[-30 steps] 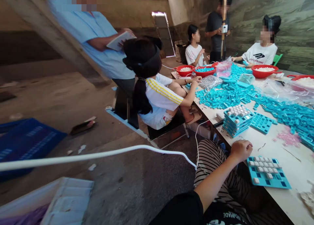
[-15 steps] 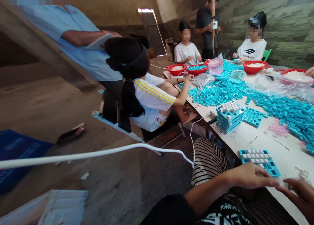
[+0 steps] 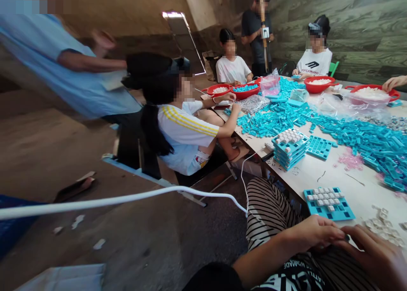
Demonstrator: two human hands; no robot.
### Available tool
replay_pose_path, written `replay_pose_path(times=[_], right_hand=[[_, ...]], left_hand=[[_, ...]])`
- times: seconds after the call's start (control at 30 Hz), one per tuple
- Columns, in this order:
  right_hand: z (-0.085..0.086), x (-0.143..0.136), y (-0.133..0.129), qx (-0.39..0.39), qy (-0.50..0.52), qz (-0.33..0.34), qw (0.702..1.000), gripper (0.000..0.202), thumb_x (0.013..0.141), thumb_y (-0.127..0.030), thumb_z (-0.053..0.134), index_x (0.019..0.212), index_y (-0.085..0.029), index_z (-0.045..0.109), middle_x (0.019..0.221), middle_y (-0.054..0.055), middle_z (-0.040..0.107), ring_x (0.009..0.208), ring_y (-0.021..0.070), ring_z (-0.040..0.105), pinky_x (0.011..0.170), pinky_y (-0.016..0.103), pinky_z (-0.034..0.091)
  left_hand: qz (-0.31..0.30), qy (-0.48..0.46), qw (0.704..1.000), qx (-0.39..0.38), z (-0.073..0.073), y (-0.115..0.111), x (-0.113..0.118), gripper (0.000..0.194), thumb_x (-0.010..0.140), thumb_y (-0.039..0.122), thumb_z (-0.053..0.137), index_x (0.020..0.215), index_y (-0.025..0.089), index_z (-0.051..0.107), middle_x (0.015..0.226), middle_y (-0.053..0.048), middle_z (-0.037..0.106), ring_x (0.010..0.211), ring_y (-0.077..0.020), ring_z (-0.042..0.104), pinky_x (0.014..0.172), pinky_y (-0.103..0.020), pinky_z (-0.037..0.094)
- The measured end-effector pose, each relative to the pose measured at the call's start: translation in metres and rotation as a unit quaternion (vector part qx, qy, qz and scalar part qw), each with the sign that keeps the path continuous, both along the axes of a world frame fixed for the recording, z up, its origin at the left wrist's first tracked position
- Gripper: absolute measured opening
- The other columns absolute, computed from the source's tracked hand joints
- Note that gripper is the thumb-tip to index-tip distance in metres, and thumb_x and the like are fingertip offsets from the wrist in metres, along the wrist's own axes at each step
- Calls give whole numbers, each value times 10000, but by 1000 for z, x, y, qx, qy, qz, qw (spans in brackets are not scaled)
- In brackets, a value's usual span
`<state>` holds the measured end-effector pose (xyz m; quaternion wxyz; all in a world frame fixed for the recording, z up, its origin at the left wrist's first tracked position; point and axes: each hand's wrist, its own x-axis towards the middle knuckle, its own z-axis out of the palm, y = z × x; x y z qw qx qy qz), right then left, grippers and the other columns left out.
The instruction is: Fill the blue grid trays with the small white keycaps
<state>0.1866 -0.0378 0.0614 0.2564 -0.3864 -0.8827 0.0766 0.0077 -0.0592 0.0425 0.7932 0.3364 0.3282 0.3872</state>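
Note:
My left hand (image 3: 318,232) reaches across my lap, its fingers closed and their tips meeting those of my right hand (image 3: 375,248). A small dark piece (image 3: 347,237) shows between the fingertips; its kind is too small to tell, and the undersides of both hands are hidden. Just beyond them, a light-blue plastic frame (image 3: 345,215) lies on the table, with rows of white cube-shaped caps (image 3: 327,196) and some vacant square slots. Loose translucent whitish pieces (image 3: 381,226) are scattered beside my right hand.
A stack of blue frames (image 3: 289,157) stands near the table edge, by a white cable (image 3: 190,190). Blue plastic parts (image 3: 359,134) are heaped along the table, with pink bits (image 3: 349,160) and red basins (image 3: 319,87). A seated person (image 3: 187,126) is at left; others are behind.
My hands have come together, the fingertips now meeting around the small dark piece. The view has shifted slightly right. At left, the person in blue has raised a hand; the seated person's head has turned.

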Motion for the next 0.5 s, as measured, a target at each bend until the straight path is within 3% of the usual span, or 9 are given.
replay_pose_path(times=[0.1, 0.23, 0.5], right_hand=[[1, 0, 0, -73, 16, -2, 997, 346, 796, -550, 533, 916, -262, 682, 700, -5, 664, 530, 106, 589, 504, 165, 458], [1, -2, -1, -109, 62, -32, 992, 332, 803, -519, 538, 911, -241, 685, 585, -19, 595, 469, 93, 530, 463, 171, 434], [-4, -1, 7, -177, 73, -9, 981, 241, 826, -413, 559, 944, -240, 679, 716, 8, 649, 593, 120, 558, 562, 220, 457]], left_hand=[[16, -44, 999, -9, -1, 0, 0, 274, 645, 389, 621, 618, 156, 479, 444, 90, 304, 377, -30, 216, 419, -249, 95], [46, -56, 997, -10, -5, 2, 0, 294, 664, 403, 630, 631, 148, 487, 473, 85, 319, 397, -28, 222, 429, -247, 99], [92, 34, 995, -17, -5, -3, 3, 416, 619, 493, 664, 763, 110, 590, 510, 73, 378, 462, -35, 280, 460, -219, 145]])
